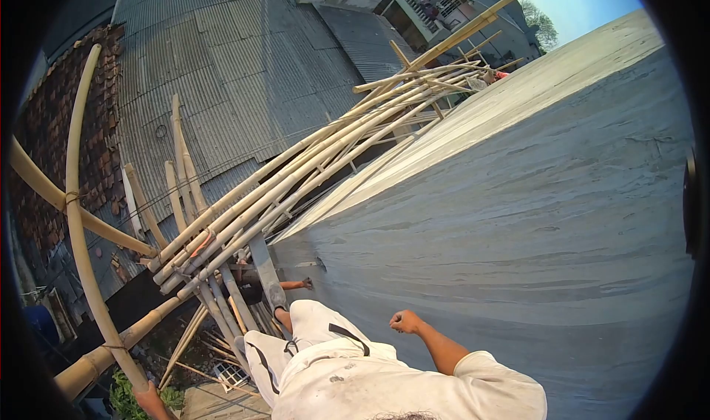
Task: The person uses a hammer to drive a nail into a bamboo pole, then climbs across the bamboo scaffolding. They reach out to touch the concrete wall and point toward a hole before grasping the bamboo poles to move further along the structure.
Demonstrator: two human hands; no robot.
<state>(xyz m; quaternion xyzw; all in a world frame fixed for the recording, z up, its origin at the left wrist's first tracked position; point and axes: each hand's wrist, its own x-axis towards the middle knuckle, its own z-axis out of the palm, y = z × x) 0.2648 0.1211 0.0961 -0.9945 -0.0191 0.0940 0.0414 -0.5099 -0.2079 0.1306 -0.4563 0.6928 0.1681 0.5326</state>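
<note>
The left hand (150, 400) is grasping the lower end of a curved bamboo pole (79, 246), just below the tie where that pole is crossing a thicker bamboo pole (151, 319). The curved pole is rising from this hand along the outer edge of the scaffold, with a second tie binding it to another pole higher up. The right hand (405, 321) is hovering in front of the person's trousers, its fingers curling into a loose fist; whether anything small is sitting inside cannot be told. Beside it, the grey wall (481, 235) is spreading out to the right, its surface showing long streaks and its top edge catching the light. A bundle of bamboo poles (296, 185) is running alongside the wall's left edge, an orange strip (201, 244) lying across its near end. Below the bundle's near end, next to a grey plank (266, 268), a co-worker is standing partly hidden, stretching an arm toward the wall's near left corner. Beyond the bundle, a corrugated roof (214, 72) is sloping away, with red-brown tiles (96, 87) lining its left edge.
</note>
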